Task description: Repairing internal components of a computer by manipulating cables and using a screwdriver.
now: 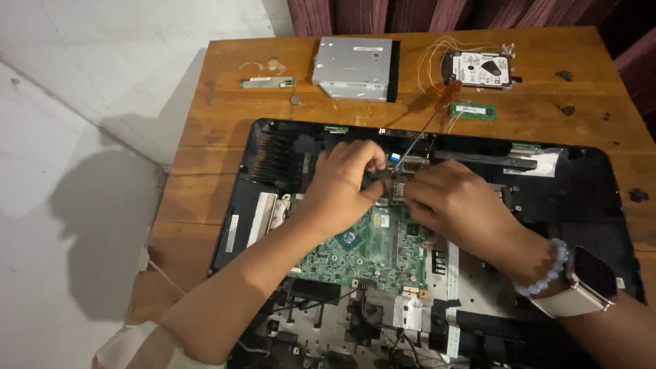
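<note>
Both hands meet over the green printed circuit board (369,249) inside the opened black computer chassis (581,198) on the brown wooden worktop (219,116). The left hand (345,184) pinches narrowly at a small part near the board's upper edge — what it grips is hidden. The right hand (454,201) curls beside it, touching; a thin metal tool shaft (413,145) rises between the 2 hands.

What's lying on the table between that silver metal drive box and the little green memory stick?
In the head view, between the silver drive box and the green memory stick lies bare wooden table, crossed by thin loose wires.
</note>
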